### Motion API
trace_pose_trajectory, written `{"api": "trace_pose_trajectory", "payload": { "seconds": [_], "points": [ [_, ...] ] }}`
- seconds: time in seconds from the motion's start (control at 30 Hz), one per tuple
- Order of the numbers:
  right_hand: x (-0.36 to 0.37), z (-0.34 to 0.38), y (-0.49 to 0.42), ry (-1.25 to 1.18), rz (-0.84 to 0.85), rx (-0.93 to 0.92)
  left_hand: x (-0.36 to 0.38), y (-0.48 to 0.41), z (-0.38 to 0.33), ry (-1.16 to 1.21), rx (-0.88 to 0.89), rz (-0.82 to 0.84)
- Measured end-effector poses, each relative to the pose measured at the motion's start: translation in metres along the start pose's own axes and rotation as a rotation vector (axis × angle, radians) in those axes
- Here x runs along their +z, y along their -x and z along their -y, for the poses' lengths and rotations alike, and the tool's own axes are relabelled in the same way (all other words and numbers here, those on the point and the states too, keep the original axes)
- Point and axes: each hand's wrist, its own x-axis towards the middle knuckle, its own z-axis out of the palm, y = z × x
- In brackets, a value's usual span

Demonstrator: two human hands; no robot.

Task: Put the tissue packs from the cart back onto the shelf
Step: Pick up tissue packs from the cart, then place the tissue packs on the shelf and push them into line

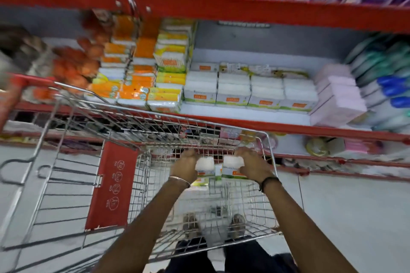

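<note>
White tissue packs (218, 167) sit low in the wire cart (155, 126); the left hand (185, 165) and right hand (250, 165) each close their grip on one. Pickup is under way; next, lift them to the shelf (244, 115) beside matching packs.
</note>
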Motion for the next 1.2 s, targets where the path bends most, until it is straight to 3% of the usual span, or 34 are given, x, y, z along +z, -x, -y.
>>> {"api": "trace_pose_trajectory", "payload": {
  "seconds": [0.27, 0.5, 0.9, 1.2],
  "points": [
    [-0.081, 0.028, -0.017, 0.002, -0.188, -0.107, -0.088, -0.018, -0.013, -0.009, 0.09, -0.262],
    [-0.121, 0.05, -0.047, 0.014, -0.358, -0.123, -0.134, -0.048, -0.02, 0.01, 0.133, -0.377],
    [-0.101, 0.05, -0.086, -0.004, -0.365, -0.058, -0.114, -0.1, -0.01, -0.077, 0.16, -0.377],
    [-0.085, 0.046, -0.088, -0.044, -0.422, -0.121, -0.107, -0.113, -0.007, -0.054, 0.203, -0.352]
  ]
}}
